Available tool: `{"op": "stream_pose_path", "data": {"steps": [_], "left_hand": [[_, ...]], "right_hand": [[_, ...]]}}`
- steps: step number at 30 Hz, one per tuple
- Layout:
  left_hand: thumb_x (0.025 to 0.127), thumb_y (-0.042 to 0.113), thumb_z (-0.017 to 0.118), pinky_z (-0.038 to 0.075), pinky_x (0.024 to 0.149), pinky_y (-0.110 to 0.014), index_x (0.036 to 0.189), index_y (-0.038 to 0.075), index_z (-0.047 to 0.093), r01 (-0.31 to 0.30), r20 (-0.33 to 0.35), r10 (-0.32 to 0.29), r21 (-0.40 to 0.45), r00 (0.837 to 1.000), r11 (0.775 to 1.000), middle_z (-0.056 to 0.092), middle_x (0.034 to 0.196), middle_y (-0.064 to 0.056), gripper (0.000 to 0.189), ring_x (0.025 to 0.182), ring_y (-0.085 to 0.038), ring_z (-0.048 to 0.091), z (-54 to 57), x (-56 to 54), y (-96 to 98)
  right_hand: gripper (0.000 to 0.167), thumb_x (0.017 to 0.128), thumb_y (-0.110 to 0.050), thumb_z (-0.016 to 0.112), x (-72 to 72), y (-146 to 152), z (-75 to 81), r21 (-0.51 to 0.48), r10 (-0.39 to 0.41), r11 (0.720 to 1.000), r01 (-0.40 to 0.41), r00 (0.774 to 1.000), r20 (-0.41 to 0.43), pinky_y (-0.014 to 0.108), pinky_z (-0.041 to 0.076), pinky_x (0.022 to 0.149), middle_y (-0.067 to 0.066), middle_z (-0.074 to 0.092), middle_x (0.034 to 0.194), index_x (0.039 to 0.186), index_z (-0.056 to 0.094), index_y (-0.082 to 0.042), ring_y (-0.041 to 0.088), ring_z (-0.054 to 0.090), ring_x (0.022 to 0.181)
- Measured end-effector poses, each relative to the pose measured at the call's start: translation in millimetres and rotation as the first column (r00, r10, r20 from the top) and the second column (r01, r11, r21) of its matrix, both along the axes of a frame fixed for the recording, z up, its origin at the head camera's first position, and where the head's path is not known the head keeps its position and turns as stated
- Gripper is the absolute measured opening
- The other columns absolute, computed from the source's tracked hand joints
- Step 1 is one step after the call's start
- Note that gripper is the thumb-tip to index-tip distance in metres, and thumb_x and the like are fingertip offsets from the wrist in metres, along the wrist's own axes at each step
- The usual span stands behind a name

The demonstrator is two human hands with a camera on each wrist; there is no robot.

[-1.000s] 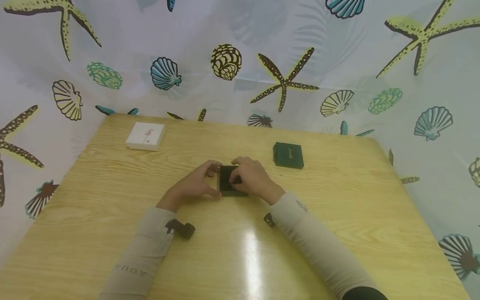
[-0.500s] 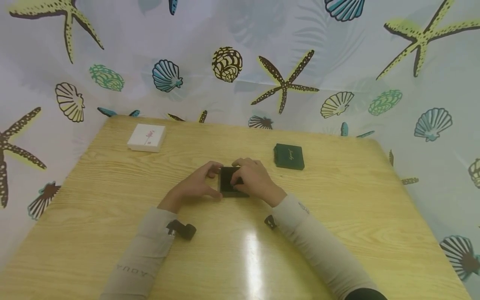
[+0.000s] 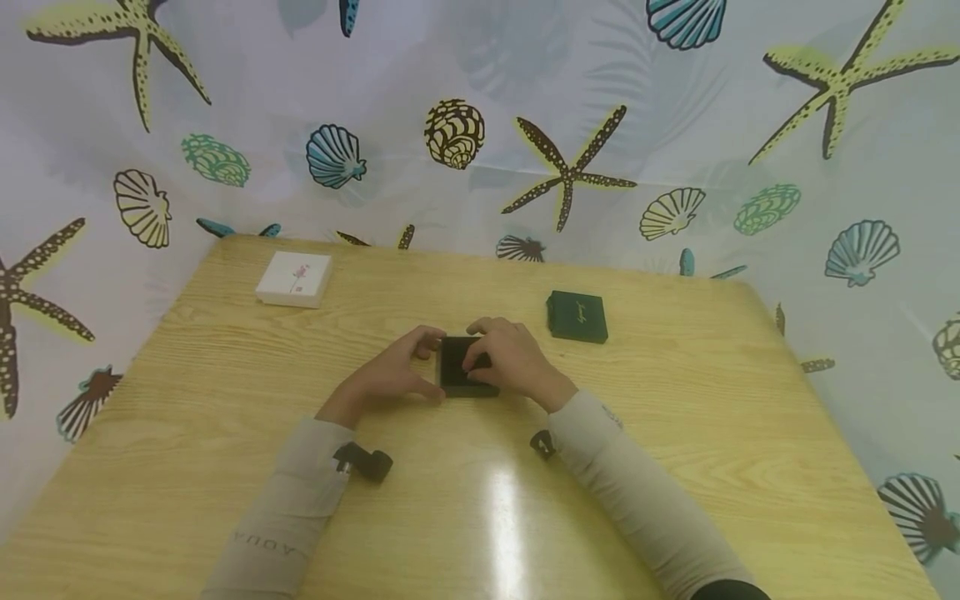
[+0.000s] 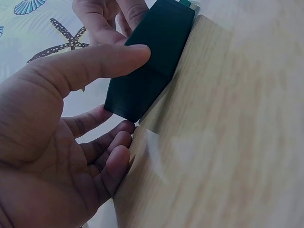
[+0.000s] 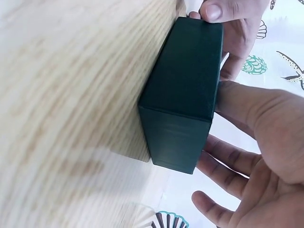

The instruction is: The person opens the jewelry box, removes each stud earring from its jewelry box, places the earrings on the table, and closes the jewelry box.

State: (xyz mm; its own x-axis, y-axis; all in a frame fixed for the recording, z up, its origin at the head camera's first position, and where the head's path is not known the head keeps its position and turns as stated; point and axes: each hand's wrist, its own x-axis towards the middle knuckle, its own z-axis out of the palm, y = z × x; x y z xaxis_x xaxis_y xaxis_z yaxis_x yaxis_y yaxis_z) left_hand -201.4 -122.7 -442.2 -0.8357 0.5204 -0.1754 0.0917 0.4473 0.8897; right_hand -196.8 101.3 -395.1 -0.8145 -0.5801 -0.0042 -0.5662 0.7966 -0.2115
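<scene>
A small dark green box (image 3: 470, 390) with a black inside stands uncovered on the table. Its left end is gripped by my left hand (image 3: 393, 367), thumb (image 4: 135, 57) along the near wall and fingers round the far corner. My right hand (image 3: 510, 358) comes over the right end, with thumb and index finger bent down into the black inside. In the right wrist view the green wall (image 5: 185, 71) hides those fingertips, and I cannot tell whether they pinch something. The other right fingers (image 5: 228, 161) lie at the far side of the box.
Behind and right of the hands lies a flat dark green lid-like piece (image 3: 577, 317) with gold script. A white box (image 3: 294, 279) with a pink flower print sits at the back left of the wooden table (image 3: 675, 400). A shell-and-starfish curtain (image 3: 390, 83) hangs behind.
The right hand has shifted very slightly to the right, its thumb and index finger staying inside the box. The left hand keeps its hold. The whole view has dropped a little.
</scene>
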Motion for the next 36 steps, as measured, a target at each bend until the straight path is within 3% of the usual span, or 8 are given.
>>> {"op": "stream_pose_path", "data": {"steps": [8,19,36], "left_hand": [[0.074,0.019,0.087,0.036,0.116,-0.056,0.150,0.015,0.035,-0.004,-0.002,0.004,0.000,1.000,1.000,0.044,0.151,-0.014,0.093,0.139,-0.037,0.040,-0.3,-1.0,1.4],[0.074,0.018,0.087,0.036,0.116,-0.057,0.150,0.014,0.034,-0.010,0.000,0.010,-0.007,1.000,1.000,0.044,0.152,-0.014,0.093,0.139,-0.038,0.040,1.7,0.1,3.4],[0.075,0.021,0.087,0.036,0.116,-0.057,0.150,0.015,0.035,-0.020,0.007,0.020,-0.014,1.000,1.000,0.044,0.151,-0.013,0.092,0.139,-0.037,0.040,1.4,1.0,3.1]], "right_hand": [[0.013,0.084,-0.029,0.080,-2.8,2,2.8,-0.008,0.013,1.000,-0.013,1.000,-0.004,0.056,0.051,0.099,0.011,0.060,0.141,0.094,0.080,-0.021,0.035,0.057,0.129],[0.012,0.083,-0.026,0.081,-0.5,7,4.5,-0.097,0.026,0.995,-0.025,1.000,0.005,0.059,0.049,0.101,0.014,0.062,0.137,0.092,0.079,-0.019,0.036,0.058,0.127],[0.011,0.085,-0.024,0.079,0.4,18,6.6,-0.140,-0.022,0.990,0.029,0.998,0.055,0.060,0.045,0.105,0.016,0.061,0.138,0.092,0.079,-0.016,0.037,0.057,0.128]]}}
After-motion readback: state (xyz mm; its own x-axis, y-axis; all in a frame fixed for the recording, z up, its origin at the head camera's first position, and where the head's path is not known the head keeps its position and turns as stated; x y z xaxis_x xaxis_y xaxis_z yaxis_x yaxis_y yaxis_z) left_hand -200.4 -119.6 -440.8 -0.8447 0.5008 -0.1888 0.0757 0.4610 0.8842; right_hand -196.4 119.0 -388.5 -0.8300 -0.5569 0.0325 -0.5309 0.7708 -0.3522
